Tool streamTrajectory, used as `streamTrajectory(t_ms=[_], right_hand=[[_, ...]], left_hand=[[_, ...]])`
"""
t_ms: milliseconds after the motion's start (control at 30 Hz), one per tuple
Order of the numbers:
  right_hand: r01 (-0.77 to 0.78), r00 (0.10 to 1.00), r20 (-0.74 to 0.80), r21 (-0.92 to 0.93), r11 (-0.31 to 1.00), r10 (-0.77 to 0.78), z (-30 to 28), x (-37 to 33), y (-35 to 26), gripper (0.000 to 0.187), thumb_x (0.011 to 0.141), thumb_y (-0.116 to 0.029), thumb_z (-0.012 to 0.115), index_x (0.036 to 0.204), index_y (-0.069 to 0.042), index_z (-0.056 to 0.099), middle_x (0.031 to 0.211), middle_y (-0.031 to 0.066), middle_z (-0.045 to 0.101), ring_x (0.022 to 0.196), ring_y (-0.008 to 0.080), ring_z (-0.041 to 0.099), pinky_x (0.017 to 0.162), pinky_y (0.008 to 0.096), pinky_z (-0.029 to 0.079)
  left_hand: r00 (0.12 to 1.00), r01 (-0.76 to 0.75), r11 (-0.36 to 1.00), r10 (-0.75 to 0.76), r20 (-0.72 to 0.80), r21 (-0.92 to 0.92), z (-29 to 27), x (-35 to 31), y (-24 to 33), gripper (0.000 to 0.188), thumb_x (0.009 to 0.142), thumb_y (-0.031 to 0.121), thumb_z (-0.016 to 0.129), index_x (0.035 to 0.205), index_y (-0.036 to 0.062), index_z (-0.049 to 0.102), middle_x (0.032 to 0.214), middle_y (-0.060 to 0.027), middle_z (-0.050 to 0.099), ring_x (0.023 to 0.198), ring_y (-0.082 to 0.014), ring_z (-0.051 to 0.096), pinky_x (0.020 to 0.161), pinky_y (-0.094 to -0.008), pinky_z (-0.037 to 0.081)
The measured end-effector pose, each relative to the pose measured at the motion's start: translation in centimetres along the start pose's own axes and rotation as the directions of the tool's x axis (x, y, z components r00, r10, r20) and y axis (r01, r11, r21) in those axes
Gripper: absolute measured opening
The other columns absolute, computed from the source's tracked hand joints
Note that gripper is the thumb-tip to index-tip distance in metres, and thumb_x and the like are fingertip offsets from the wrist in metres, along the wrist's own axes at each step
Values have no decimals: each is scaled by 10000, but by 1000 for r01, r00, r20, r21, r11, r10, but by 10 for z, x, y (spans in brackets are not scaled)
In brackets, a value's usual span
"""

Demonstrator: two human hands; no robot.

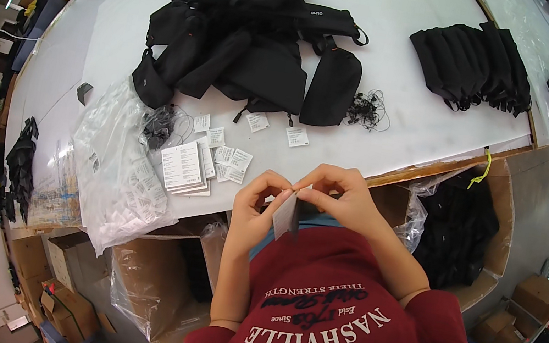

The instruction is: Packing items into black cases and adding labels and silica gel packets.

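Observation:
Close to my body, at the table's front edge, my left hand pinches a grey-white paper hang tag by its side. My right hand is closed at the tag's top corner, its fingertips meeting those of the left. Whether a thin cord lies between the fingertips is too small to tell. On the table just beyond my hands lie a stack of printed white cards, several loose small labels and a tangle of black strings.
A heap of black fabric bags covers the table's middle. More black strings lie beside it. A row of black pouches sits at right, a clear plastic bag of labels at left. Open cartons of black goods stand below the edge.

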State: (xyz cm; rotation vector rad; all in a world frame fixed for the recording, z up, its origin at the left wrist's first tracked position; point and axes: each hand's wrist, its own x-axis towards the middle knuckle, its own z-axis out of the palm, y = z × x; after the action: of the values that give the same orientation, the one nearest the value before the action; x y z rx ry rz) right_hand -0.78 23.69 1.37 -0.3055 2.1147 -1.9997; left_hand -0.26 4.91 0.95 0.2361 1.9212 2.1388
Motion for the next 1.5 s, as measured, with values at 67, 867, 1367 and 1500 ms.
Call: streamTrajectory(t_ms=[67, 867, 1367, 1500], right_hand=[[-168, 986, 79, 363, 917, 150, 0, 0, 5, 139, 904, -170, 615, 881, -33, 626, 563, -45, 504, 492, 18, 401, 456, 187, 289], [-213, 901, -304, 309, 927, 309, -57, -49, 27, 120, 916, -159, 572, 884, -44, 583, 519, -19, 469, 434, 27, 395, 413, 174, 282], [-293, 950, -119, -33, 955, 287, -33, -34, 26, 129, 862, -145, 642, 825, -25, 614, 595, -62, 480, 518, 6, 390, 477, 175, 301], [-291, 956, -122, -253, 923, 268, -24, -26, 18, 116, 831, -147, 651, 813, -34, 631, 546, -59, 435, 503, 25, 359, 474, 206, 281]], left_hand=[[999, -31, 999, 32, -25, 6, 5, 1, 0, 33, 884, 2, 571, 906, -20, 581, 874, -38, 565, 795, -95, 541, 729, -214, 429], [812, -391, 731, 560, -164, 559, 38, 125, 4, 252, 823, 86, 623, 1043, 5, 530, 883, -176, 596, 823, -289, 612, 763, -335, 463], [852, -50, 508, 471, -228, 860, -69, 28, -30, 228, 811, 148, 675, 931, -3, 555, 859, -129, 563, 814, -294, 529, 755, -362, 416], [996, 43, 607, 39, -84, 794, -37, -16, -47, 150, 789, 129, 683, 742, 40, 572, 626, -62, 491, 643, -219, 484, 598, -345, 392]])
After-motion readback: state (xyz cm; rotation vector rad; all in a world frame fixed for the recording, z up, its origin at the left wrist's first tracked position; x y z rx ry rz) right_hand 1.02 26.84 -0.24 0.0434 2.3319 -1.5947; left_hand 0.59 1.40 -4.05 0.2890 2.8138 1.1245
